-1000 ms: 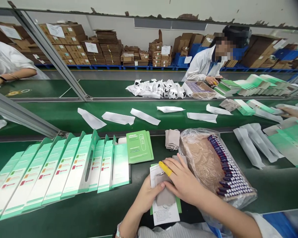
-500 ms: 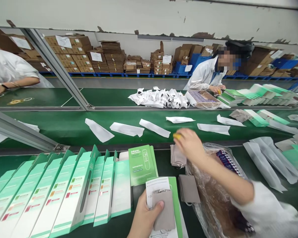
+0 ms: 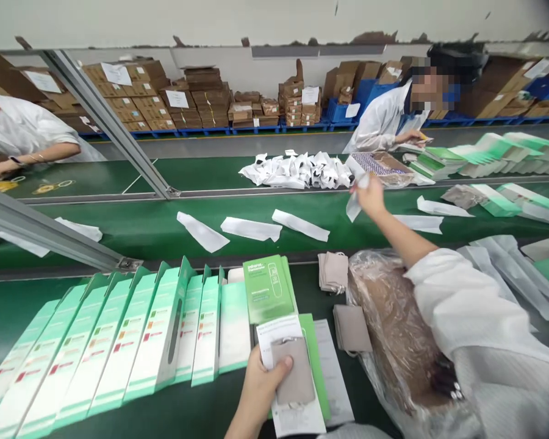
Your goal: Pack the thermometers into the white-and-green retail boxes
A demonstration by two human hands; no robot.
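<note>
My left hand (image 3: 264, 384) is closed, its thumb pressing a small grey fabric pouch (image 3: 294, 372) onto a white printed leaflet (image 3: 297, 422). A green booklet (image 3: 318, 366) and another printed sheet (image 3: 341, 372) lie fanned out behind these. Over the green conveyor belt, my right hand (image 3: 371, 196) pinches a slim white sleeve (image 3: 354, 208), which hangs tilted from its fingers. Below that arm, two groups of grey pouches (image 3: 333, 272) lie beside a plastic-lined carton (image 3: 400, 329). Green booklets (image 3: 268, 289) are stacked just beyond my left hand.
Open green-and-white boxes (image 3: 150, 341) stand in a slanting row at left. More white sleeves (image 3: 251, 228) lie along the belt (image 3: 201, 204). A metal post (image 3: 114, 128) crosses the left side. Across the belt, a co-worker (image 3: 384, 125) handles items near a pile of white packets (image 3: 297, 171).
My right hand has moved forward and right from above the grey pouches to the belt and taken hold of a white sleeve. My left hand keeps its grip on the pouch and leaflets.
</note>
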